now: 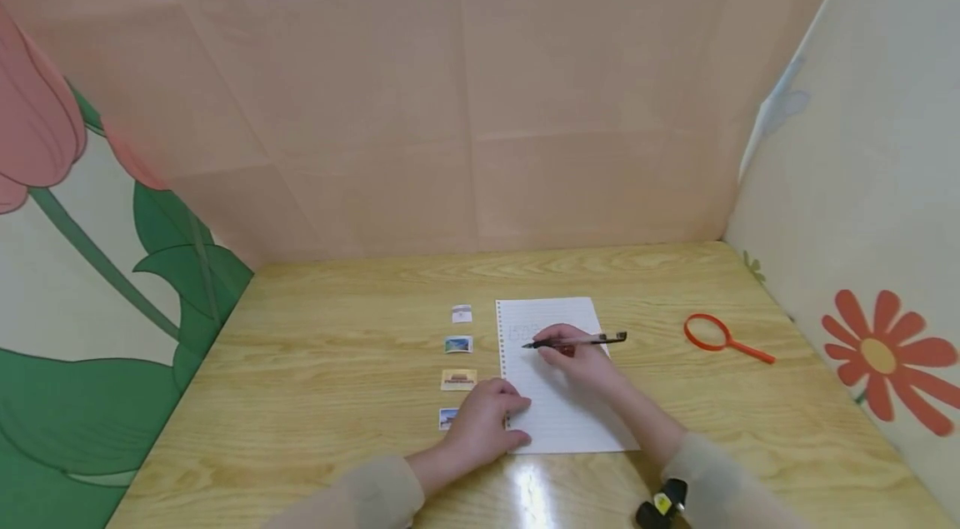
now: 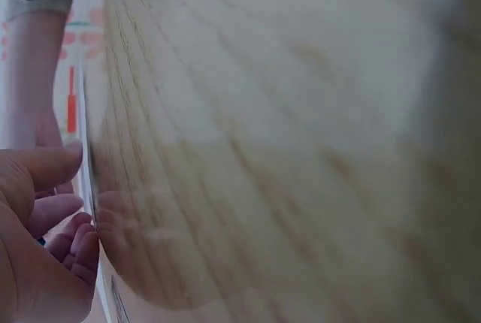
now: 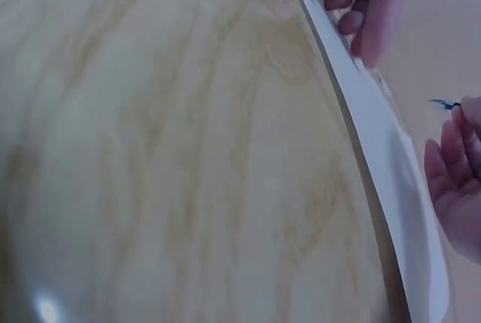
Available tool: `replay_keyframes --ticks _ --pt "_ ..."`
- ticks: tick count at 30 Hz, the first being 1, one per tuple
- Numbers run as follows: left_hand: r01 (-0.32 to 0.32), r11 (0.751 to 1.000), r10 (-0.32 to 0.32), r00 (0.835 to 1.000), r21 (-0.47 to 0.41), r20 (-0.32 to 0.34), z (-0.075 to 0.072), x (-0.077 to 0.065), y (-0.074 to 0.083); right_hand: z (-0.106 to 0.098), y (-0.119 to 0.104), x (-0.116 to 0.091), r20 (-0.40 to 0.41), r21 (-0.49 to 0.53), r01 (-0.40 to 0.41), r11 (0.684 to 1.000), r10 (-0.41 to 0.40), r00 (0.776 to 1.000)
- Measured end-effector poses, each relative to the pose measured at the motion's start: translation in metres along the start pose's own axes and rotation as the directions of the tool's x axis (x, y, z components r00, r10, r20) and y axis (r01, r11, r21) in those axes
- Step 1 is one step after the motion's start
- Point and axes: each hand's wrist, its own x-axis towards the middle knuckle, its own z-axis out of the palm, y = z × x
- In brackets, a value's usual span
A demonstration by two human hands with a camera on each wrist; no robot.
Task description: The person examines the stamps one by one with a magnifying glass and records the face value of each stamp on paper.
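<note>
In the head view my right hand (image 1: 573,356) grips a black pen (image 1: 592,339) between thumb and fingers, its tip pointing left over a lined sheet of paper (image 1: 558,421). Faint handwriting shows near the top of the sheet. My left hand (image 1: 486,416) rests at the lower left edge of the paper, thumb and index finger spread apart. That hand partly covers the nearest of several small stamp-like pictures (image 1: 447,418). The right wrist view shows the pen tip (image 3: 443,103) jutting from the right hand's fingers (image 3: 455,143), with the left hand (image 3: 368,0) at the paper's edge.
Left of the paper, a yellow picture (image 1: 459,380), a blue-green one (image 1: 458,344) and a pale one (image 1: 462,313) lie in a column. A red magnifying glass (image 1: 727,337) lies on the wooden table (image 1: 337,362) at the right. Printed walls enclose the table.
</note>
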Motion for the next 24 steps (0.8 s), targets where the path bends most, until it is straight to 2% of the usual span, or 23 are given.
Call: replay_keyframes --ticks 6,10,14,15,22,24 --pt "-0.003 1.000 0.003 1.000 0.018 0.011 0.001 0.002 -0.001 0.016 -0.021 0.000 -0.017 -0.033 0.069 0.997 -0.070 0.997" --pt "-0.012 1.000 0.012 1.000 0.017 0.011 0.002 0.002 -0.003 0.020 -0.039 -0.004 -0.015 -0.056 0.059 0.997 -0.060 0.998" --pt "-0.021 1.000 0.020 1.000 0.009 0.010 0.003 0.002 -0.005 0.023 -0.043 -0.006 -0.034 -0.080 0.034 0.996 -0.036 0.999" --pt "-0.018 1.000 0.018 1.000 0.005 0.013 0.002 0.002 -0.005 0.024 -0.042 -0.006 -0.041 -0.084 0.029 0.996 -0.033 0.999" --pt "0.000 0.999 0.001 1.000 -0.034 0.030 0.000 0.000 -0.006 0.027 0.004 0.006 -0.083 -0.148 0.001 0.989 -0.014 0.996" --pt "0.001 0.999 0.000 1.000 -0.039 0.030 -0.001 0.000 -0.006 0.028 0.005 0.006 -0.089 -0.162 0.008 0.987 -0.023 0.996"
